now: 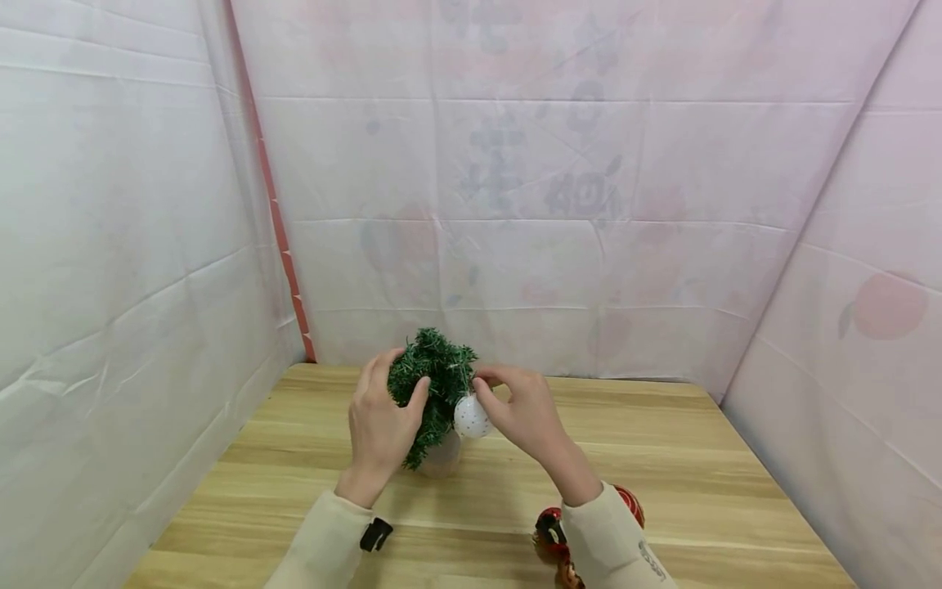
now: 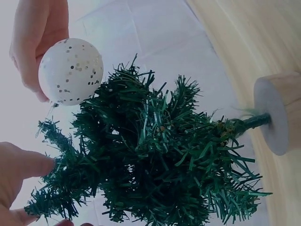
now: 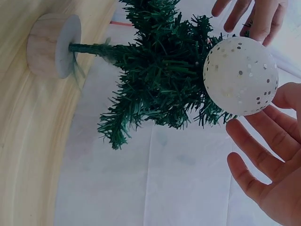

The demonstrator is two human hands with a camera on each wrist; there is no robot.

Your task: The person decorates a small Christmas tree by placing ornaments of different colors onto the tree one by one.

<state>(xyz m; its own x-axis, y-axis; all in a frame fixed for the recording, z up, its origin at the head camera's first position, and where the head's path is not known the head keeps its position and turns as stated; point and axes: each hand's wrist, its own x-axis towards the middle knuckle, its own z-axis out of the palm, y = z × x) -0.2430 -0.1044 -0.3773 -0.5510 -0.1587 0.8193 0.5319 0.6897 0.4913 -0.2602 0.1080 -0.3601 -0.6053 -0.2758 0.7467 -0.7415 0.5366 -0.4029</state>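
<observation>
Nearest, red ornaments (image 1: 550,525) lie partly hidden by the right sleeve (image 1: 607,532) on the wood-grain counter (image 1: 699,491). Beyond, the right hand (image 1: 524,406) pinches a white, dotted bauble (image 1: 471,417) near its top, beside the upright miniature Christmas tree (image 1: 439,368), whose upper branches the left hand (image 1: 381,425) grips. Printed cloth (image 1: 515,270) hangs behind.

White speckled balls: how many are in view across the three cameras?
1: the white speckled ball is by the right hand, beside the green tree. The tree or right sleeve could hide more.
</observation>
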